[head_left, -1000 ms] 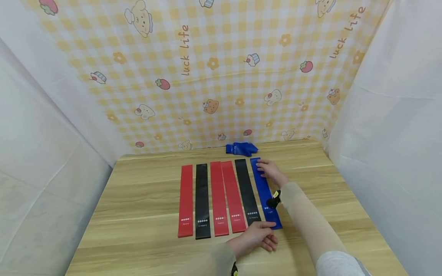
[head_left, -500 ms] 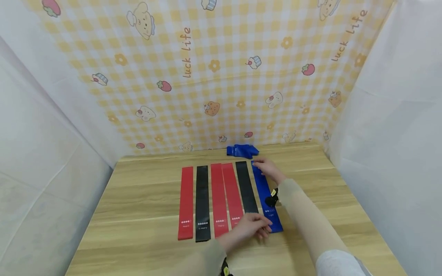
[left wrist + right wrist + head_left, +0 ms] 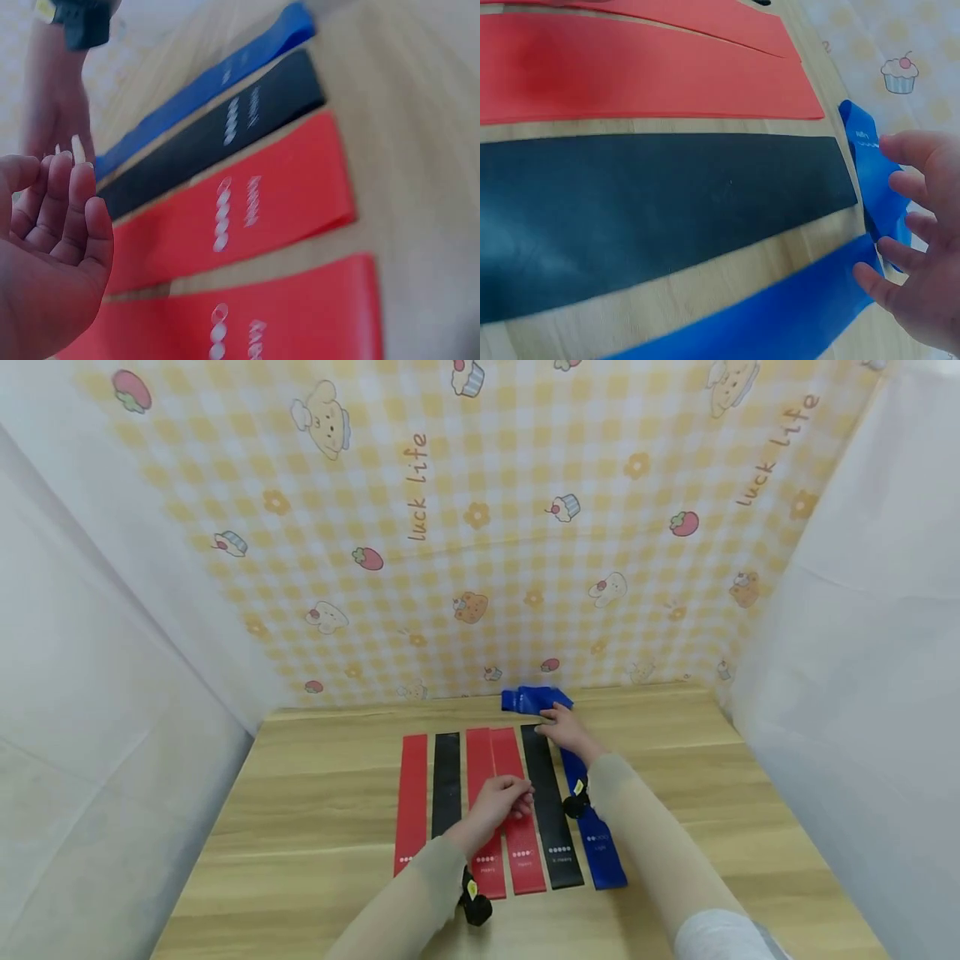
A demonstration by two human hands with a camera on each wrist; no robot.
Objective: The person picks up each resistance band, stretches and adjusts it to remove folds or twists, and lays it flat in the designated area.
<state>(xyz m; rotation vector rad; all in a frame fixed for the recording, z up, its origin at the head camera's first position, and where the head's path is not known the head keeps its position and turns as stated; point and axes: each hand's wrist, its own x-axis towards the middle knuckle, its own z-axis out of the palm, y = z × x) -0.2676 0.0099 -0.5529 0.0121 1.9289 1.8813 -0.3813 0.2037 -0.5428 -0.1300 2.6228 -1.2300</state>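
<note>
My right hand (image 3: 567, 731) is over the far end of the flat blue resistance band (image 3: 604, 852), beside the folded blue band (image 3: 528, 699). In the right wrist view its spread fingers (image 3: 904, 253) are close to both blue bands and grip neither; whether they touch is unclear. My left hand (image 3: 497, 808) hovers above two red bands (image 3: 522, 852), loosely curled around nothing, as the left wrist view also shows. Left of the flat blue band lies a black band (image 3: 553, 810).
Further left on the wooden table (image 3: 315, 827) lie another black band (image 3: 447, 777) and a red band (image 3: 412, 785). A yellow checked cloth (image 3: 480, 560) hangs behind the table, with white cloth (image 3: 847, 635) at the sides.
My left hand has left the near end of the flat blue band and moved left and away over the red bands. My right hand has shifted from that band's far end toward the folded one.
</note>
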